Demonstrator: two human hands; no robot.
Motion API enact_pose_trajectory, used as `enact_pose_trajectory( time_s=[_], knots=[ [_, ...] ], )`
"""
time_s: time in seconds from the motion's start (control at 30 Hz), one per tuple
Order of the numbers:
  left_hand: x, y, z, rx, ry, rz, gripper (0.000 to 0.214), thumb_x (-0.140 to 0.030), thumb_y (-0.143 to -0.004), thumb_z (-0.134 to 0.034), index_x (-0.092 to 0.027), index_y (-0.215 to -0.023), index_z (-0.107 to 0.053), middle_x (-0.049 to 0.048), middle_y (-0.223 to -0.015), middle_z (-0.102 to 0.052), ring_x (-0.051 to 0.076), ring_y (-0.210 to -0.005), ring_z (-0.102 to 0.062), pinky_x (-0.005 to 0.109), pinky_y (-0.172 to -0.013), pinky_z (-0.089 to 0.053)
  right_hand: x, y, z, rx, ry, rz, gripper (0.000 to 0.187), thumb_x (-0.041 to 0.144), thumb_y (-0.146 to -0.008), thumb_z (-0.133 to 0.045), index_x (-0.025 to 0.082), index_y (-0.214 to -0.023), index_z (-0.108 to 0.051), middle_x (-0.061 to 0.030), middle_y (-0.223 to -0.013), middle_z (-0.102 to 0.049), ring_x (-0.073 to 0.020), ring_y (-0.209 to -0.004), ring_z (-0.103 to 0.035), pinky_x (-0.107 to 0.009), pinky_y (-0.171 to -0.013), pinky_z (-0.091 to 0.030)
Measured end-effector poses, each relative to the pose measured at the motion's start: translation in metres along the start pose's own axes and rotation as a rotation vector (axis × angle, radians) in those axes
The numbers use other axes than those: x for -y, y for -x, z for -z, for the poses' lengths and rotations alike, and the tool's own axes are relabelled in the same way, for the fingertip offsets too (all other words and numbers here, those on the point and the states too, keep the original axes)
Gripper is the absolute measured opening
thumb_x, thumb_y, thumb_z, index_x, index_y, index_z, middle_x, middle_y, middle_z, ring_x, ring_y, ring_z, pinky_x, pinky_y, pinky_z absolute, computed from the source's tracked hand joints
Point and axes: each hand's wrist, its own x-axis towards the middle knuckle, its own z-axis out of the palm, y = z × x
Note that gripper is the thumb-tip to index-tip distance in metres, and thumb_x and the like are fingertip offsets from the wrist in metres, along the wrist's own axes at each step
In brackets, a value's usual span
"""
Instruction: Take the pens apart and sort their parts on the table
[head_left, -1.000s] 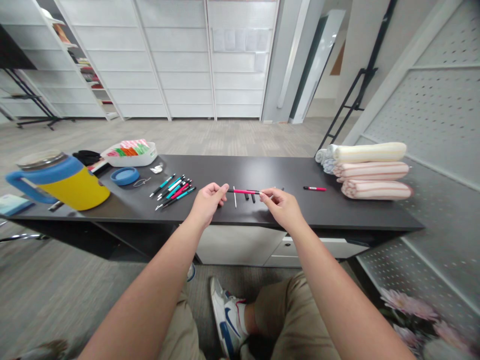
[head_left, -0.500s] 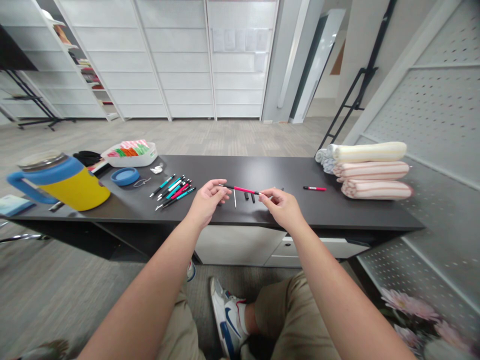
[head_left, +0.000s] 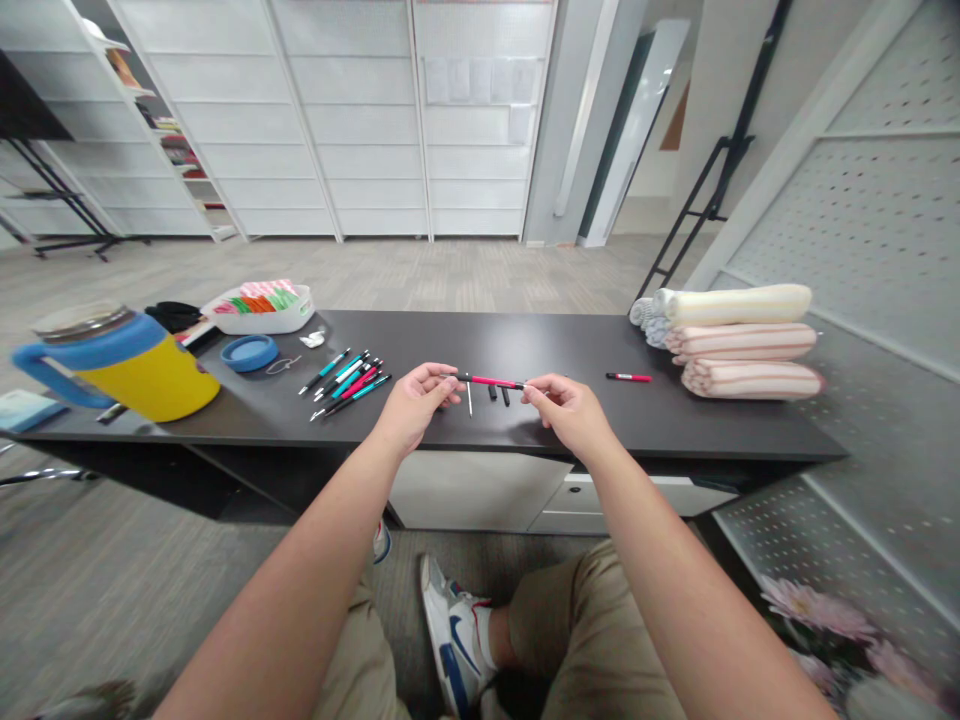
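Note:
A pink-and-black pen point(head_left: 493, 382) is held level above the desk between my two hands. My left hand point(head_left: 420, 398) pinches its black end, and my right hand point(head_left: 564, 404) closes its fingertips on the other end. Just below the pen, a thin white rod point(head_left: 469, 402), which looks like a refill, and two short black pieces point(head_left: 493, 393) lie on the desk. Off to the right rests a pink-and-black pen part point(head_left: 629, 377). Left of my left hand is a pile of blue, pink and black pens point(head_left: 349, 383).
On the dark desk point(head_left: 510, 335), a yellow-and-blue mug point(head_left: 150, 370) and a blue lid point(head_left: 250, 352) stand left. Behind them is a white tray point(head_left: 262, 322) of colourful packets. Rolled towels point(head_left: 750, 341) are stacked right. A perforated panel point(head_left: 885, 230) borders the right side.
My right hand has shifted slightly right along with the pen, which now lies a little more level. My left hand keeps its pinch almost in place.

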Motion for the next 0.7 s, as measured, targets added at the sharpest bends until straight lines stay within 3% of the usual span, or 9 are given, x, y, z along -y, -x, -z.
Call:
enact_pose_trajectory(
  time_s=[0.27,0.5,0.7],
  knots=[
    [0.0008,-0.0017,-0.0025,-0.073,-0.064,0.004,0.042,-0.054,-0.084,-0.079,-0.015,-0.080,-0.065,0.0066,-0.077,-0.075,0.010,-0.060,-0.061,0.023,-0.061,-0.045,-0.0033,-0.0011,-0.0022,0.005,0.025,-0.007,0.033,0.054,-0.091,-0.068,0.024,-0.099,-0.076,-0.0030,-0.089,-0.077,-0.0130,-0.053,-0.055,-0.028,-0.052,-0.047],
    [-0.0016,0.0007,-0.0027,-0.011,-0.025,-0.009,0.050,-0.044,-0.080,-0.086,-0.018,-0.118,-0.066,0.0071,-0.091,-0.079,0.014,-0.071,-0.068,0.025,-0.067,-0.049,-0.0035,-0.0010,-0.0026,0.004,0.028,-0.005,0.035,0.056,-0.091,-0.068,0.023,-0.098,-0.076,-0.0034,-0.089,-0.077,-0.0130,-0.053,-0.055,-0.027,-0.051,-0.047],
    [0.0001,0.0007,-0.0023,-0.032,-0.062,-0.008,0.041,-0.050,-0.081,-0.083,-0.015,-0.096,-0.070,0.0089,-0.085,-0.078,0.014,-0.067,-0.067,0.026,-0.065,-0.048,0.0006,-0.0003,-0.0028,0.004,0.044,-0.009,0.035,0.056,-0.091,-0.068,0.023,-0.097,-0.077,-0.0039,-0.088,-0.077,-0.0129,-0.053,-0.054,-0.027,-0.050,-0.047]
  ],
)
